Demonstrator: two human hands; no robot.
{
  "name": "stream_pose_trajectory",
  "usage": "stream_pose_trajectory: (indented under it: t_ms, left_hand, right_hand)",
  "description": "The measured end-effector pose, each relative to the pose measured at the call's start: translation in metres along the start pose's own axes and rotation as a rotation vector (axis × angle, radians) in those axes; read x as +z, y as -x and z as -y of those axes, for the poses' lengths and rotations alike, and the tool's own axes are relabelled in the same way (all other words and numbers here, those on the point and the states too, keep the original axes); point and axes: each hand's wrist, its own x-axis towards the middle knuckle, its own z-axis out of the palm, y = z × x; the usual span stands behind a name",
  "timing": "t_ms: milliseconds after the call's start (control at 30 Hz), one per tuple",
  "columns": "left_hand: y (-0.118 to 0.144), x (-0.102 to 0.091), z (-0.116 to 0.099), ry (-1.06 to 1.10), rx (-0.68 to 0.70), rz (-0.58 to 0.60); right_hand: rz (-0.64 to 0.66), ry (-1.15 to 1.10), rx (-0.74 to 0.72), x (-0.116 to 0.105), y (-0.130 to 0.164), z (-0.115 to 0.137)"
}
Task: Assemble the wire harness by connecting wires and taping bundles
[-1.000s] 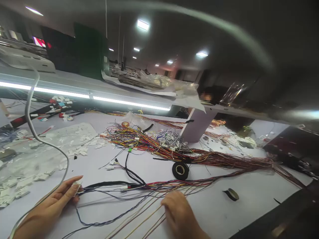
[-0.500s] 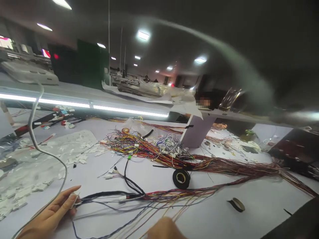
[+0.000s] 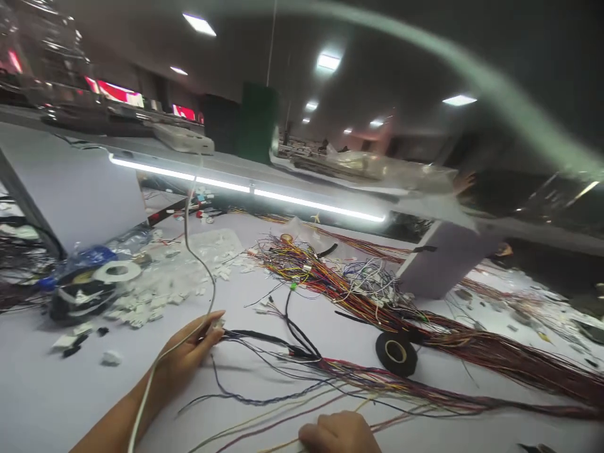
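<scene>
A: What does the left hand (image 3: 189, 349) have?

B: Thumb and fingers are pinched on a small white connector (image 3: 218, 324), above the left-middle part of the pale, smooth desk (image 3: 47, 402). A slim black sleeve (image 3: 257, 336) runs rightward from there, matte and nearly straight, with thin dark wires loosely alongside.

A: And the right hand (image 3: 340, 433)?

B: Curled, knuckles up, over loose yellow and reddish wires (image 3: 259, 428) at the near edge. Whether it grips one, I can't tell.

A: What lies just beyond?

B: A twisted blue pair (image 3: 264, 401) snakes between the hands. The sleeve joins a second black branch, then opens into multicoloured strands (image 3: 358, 375). Near those sits a fat black tape roll (image 3: 395, 353) with a pale ring core.

A: Further out?

B: A thick, bristling wire bundle (image 3: 325, 280) stretches across to the right. On the left, blocky white connectors (image 3: 136, 309) are strewn by crinkled clear plastic (image 3: 182, 267), near a flat white ring (image 3: 117, 272).

A: Anything obscured?

B: The fingers cover most of the held connector. A white cable (image 3: 147, 384) crosses in front of the left forearm. The frame's bottom cuts off the right wrist, and a dark scrap (image 3: 533, 448) there is unidentifiable. The far right is murky.
</scene>
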Motion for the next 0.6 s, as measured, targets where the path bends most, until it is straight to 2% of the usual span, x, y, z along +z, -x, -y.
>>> stream_pose_trajectory:
  t_ms: [100, 200, 433, 600]
  left_hand:
    - [0.003, 0.0, -0.007, -0.088, 0.054, -0.052]
    - [0.006, 0.002, -0.011, -0.056, 0.08, -0.065]
    - [0.007, 0.01, -0.013, 0.392, -0.158, 0.006]
    - [0.007, 0.012, -0.014, 0.591, -0.268, 0.078]
  right_hand:
    - [-0.089, -0.003, -0.044, -0.003, -0.014, 0.004]
    - [-0.196, -0.021, -0.027, -0.005, -0.035, 0.014]
    - [-0.171, -0.204, -0.03, -0.003, -0.085, 0.036]
    - [-0.204, -0.217, -0.049, 0.008, -0.099, 0.042]
